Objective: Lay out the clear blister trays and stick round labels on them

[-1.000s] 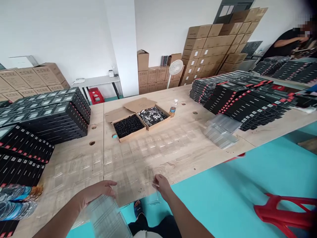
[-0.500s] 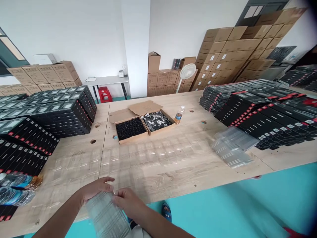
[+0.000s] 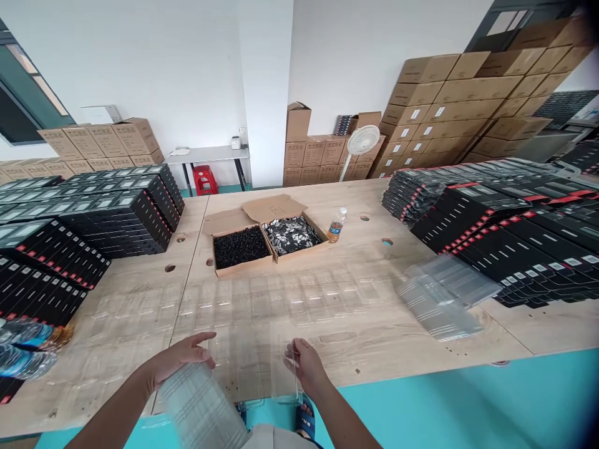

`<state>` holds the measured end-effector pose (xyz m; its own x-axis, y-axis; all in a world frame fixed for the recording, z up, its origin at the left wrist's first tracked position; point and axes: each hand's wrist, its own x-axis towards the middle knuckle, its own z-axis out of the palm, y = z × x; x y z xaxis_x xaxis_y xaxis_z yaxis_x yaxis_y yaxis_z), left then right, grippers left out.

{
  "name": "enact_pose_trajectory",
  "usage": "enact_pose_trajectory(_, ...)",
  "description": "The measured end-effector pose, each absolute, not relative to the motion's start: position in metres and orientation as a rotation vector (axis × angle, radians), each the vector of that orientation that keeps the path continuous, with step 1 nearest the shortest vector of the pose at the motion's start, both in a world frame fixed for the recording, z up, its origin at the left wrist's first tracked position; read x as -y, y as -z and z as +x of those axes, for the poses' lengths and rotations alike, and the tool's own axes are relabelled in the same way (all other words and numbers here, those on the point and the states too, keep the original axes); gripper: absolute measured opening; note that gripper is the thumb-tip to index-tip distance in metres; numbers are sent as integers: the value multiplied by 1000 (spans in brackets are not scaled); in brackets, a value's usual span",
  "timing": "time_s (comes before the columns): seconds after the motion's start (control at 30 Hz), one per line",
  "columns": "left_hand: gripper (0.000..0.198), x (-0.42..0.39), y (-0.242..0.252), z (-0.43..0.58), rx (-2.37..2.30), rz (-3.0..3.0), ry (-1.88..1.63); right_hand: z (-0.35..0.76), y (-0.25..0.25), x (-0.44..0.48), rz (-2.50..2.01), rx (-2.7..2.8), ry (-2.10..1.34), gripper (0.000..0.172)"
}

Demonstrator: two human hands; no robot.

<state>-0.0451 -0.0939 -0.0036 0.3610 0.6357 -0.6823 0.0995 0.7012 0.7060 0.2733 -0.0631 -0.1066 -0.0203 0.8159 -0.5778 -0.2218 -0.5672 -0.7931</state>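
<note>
A stack of clear plastic trays (image 3: 200, 408) leans against my body at the near table edge. My left hand (image 3: 185, 355) grips the stack's upper end, thumb and forefinger reaching over it. To its right, my right hand (image 3: 305, 366) pinches the right side of a single clear plastic tray (image 3: 282, 368) low over the front edge of the table. Rows of similar transparent trays (image 3: 299, 293) lie flat on the wood beyond both hands. Their outlines are faint, and the lower end of the stack runs out of view.
On the wooden table (image 3: 337, 349) stand open cartons of black pieces (image 3: 243, 247) and patterned packets (image 3: 291, 236), beside a drink bottle (image 3: 336, 226). Black boxes rise in stacks at left (image 3: 135, 218) and right (image 3: 510, 240). More clear trays (image 3: 442, 299) lie at right.
My right hand has left the stack and moved right, carrying one clear plastic tray to the table's front edge. The left hand stays on the stack. The view has shifted slightly.
</note>
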Motion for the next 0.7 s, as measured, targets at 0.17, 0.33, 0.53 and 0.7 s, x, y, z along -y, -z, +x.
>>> enact_pose_trajectory(0.17, 87, 90, -6, -42, -1210, 747, -424, 270, 141, 64, -1705, 885, -1596, 28)
enact_pose_trajectory(0.33, 85, 82, -17, -43, -1280, 783, -402, 247, 106, 62, -1701, 1368, -1340, 16)
enact_pose_trajectory(0.53, 89, 68, -28, -41, -1295, 829, -392, 178, 29, 75, -943, 1690, -1895, 18)
enact_pose_trajectory(0.7, 89, 65, -34, -46, -1282, 949, -373, 155, 17, 84, -997, 1182, -2121, 11)
